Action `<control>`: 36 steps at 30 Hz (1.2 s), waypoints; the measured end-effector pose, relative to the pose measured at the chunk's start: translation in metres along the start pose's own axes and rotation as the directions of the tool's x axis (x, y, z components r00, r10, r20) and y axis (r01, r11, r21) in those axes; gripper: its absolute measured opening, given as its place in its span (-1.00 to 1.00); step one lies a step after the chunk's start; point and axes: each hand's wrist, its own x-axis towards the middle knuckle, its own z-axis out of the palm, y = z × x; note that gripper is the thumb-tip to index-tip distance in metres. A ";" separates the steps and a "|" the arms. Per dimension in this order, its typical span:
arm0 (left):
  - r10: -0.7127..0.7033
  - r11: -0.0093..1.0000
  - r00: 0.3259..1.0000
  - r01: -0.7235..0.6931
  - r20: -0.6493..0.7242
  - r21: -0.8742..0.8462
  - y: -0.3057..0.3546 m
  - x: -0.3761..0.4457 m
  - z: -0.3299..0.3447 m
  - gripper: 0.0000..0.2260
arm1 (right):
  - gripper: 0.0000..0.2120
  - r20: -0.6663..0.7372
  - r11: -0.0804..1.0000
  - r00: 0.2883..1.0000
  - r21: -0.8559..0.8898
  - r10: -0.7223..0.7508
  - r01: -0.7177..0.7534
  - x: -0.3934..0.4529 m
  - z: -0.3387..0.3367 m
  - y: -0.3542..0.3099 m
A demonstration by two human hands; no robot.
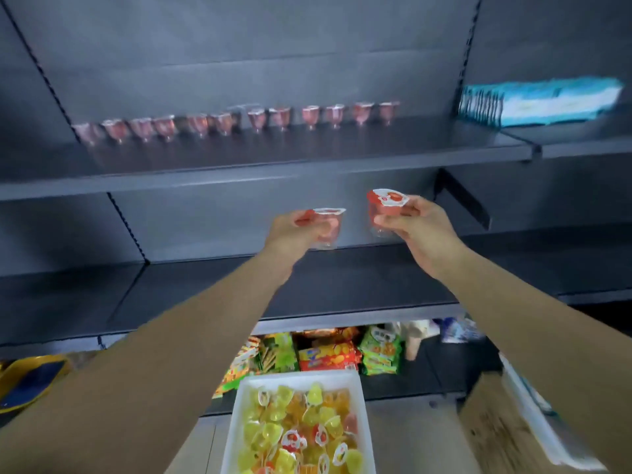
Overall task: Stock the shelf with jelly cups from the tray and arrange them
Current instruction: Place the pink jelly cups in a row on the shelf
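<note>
Left hand: our left hand (293, 230) has its grip curled round a clear plastic jelly cup with red filling (327, 228), held upright.
Right hand: our right hand (415, 224) pinches a second red jelly cup with a red-and-white foil lid (385, 211), tilted with its lid towards us.
Key relation: both cups hang in front of the bare middle shelf; the dark grey metal upper shelf (307, 155) lies above and beyond them. We judge the right hand nearer its open right end.
Upper shelf: a row of red jelly cups (239, 123) stands along the back, blurred.
Tray: the white rectangular tray (359, 439) below us holds mostly yellow and orange jelly cups (294, 425), piled loosely.
</note>
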 end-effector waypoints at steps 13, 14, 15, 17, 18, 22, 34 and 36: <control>0.216 0.975 0.973 -0.220 -0.076 -0.043 0.106 0.175 0.151 -0.85 | -0.65 -0.206 0.985 0.968 -0.124 -0.146 0.123 0.182 -0.104 -0.096; 0.210 0.976 0.975 -0.214 -0.076 -0.051 0.106 0.196 0.166 -0.84 | -0.65 -0.223 0.985 0.964 -0.125 -0.144 0.118 0.207 -0.113 -0.095; 0.199 0.977 0.977 -0.203 -0.074 -0.058 0.105 0.218 0.182 -0.82 | -0.64 -0.242 0.986 0.960 -0.126 -0.137 0.109 0.233 -0.121 -0.093; 0.171 0.982 0.983 -0.176 -0.069 -0.070 0.103 0.259 0.214 -0.79 | -0.63 -0.266 0.988 0.957 -0.131 -0.119 0.086 0.283 -0.133 -0.086; 0.156 0.985 0.985 -0.161 -0.069 -0.066 0.102 0.280 0.229 -0.78 | -0.64 -0.273 0.988 0.956 -0.133 -0.111 0.077 0.306 -0.138 -0.082; 0.122 0.992 0.989 -0.125 -0.081 -0.032 0.092 0.359 0.281 -0.77 | -0.71 -0.293 0.990 0.951 -0.124 -0.104 0.071 0.397 -0.153 -0.058; 0.186 0.977 0.959 -0.159 -0.213 0.140 0.076 0.463 0.330 -0.75 | -0.62 -0.299 0.987 0.954 -0.158 -0.029 -0.020 0.516 -0.162 -0.022; 0.191 0.975 0.959 -0.161 -0.210 0.155 0.074 0.466 0.331 -0.75 | -0.60 -0.303 0.985 0.953 -0.171 -0.026 -0.028 0.517 -0.163 -0.021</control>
